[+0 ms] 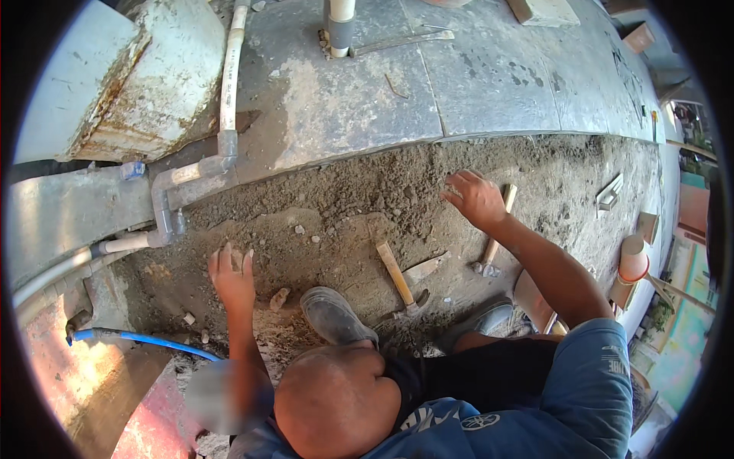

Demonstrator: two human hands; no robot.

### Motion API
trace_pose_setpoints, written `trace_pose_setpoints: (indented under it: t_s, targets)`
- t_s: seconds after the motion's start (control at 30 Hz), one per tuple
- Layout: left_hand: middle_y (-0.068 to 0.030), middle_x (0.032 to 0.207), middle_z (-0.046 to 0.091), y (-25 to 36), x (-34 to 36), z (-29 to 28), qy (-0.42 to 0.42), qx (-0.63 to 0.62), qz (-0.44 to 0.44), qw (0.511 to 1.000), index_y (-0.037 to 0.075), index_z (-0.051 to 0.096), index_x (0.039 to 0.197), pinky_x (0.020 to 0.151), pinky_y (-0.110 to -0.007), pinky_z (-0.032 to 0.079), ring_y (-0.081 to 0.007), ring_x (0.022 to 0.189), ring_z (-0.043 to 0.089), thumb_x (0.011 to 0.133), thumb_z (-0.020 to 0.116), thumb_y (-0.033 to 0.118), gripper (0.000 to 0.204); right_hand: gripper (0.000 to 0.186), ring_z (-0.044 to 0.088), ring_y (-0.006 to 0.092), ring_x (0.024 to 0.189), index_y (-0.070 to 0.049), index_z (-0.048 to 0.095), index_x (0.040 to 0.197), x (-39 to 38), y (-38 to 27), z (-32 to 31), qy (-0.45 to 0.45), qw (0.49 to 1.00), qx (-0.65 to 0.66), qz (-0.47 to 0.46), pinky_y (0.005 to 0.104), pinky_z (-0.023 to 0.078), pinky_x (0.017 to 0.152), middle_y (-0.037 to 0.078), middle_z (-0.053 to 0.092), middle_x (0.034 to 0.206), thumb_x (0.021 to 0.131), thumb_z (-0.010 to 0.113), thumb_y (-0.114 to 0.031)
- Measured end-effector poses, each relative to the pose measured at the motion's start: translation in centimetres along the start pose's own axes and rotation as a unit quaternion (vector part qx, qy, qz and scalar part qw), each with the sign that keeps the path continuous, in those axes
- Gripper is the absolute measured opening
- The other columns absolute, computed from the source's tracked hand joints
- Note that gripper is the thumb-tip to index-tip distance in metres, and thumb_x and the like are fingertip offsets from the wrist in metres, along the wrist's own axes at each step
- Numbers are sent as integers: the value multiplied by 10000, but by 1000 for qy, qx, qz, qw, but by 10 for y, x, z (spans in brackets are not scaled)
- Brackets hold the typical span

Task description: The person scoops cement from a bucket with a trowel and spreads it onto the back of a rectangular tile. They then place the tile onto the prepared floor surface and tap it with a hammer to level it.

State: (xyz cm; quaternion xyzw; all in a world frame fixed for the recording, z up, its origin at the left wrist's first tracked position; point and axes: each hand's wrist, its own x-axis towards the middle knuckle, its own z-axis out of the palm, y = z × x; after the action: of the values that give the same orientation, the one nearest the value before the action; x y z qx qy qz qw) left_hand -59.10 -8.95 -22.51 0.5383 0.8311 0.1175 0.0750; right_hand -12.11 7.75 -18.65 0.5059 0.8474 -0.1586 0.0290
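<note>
My left hand (233, 279) hovers over the grey soil (336, 183) at the left, its fingers apart and nothing in them. Farther right, my right hand (478, 200) is held over the soil strip, with loosely bent fingers and no object visible in it. Right beside it lies a hammer (501, 226) with a wooden handle. Between my boots and the soil, a claw hammer (394, 274) lies with its wooden handle pointing away from me. A flat, pointed metal blade (427, 268) rests next to that handle.
Grey tiles (489, 84) border the soil on the far side. White and grey pipes (228, 92) run along the left, near a blue hose (153, 338). A finishing trowel (609, 196) lies at the right. My boots (336, 314) stand on the near soil.
</note>
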Motion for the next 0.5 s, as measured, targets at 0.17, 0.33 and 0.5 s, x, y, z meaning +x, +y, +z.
trace_pose_setpoints:
  t_s: [0.17,0.33,0.5]
  targets:
    - [-162,1125,586,52,76,9,65,-11,319,946,54,609,1185,920,-441,455,-355,1079,539,713,789,131,511,309,558,213,992,-131,632,1015,48,69,-9,233,965,-90,-76,359,481,867,5,582,1027,807,685,-354]
    - [-146,1116,597,37,135,32,105,43,391,913,55,618,1168,899,-448,458,-332,1035,559,692,791,169,519,313,533,188,1018,-181,638,1017,78,67,8,219,967,-84,-99,353,451,883,-29,567,1035,789,682,-391]
    - [-123,1112,612,26,150,38,96,78,408,905,58,645,1131,867,-437,463,-321,993,581,706,780,167,460,262,525,177,1019,-197,637,979,78,69,11,220,966,-79,-112,350,440,884,-42,562,1019,820,642,-405]
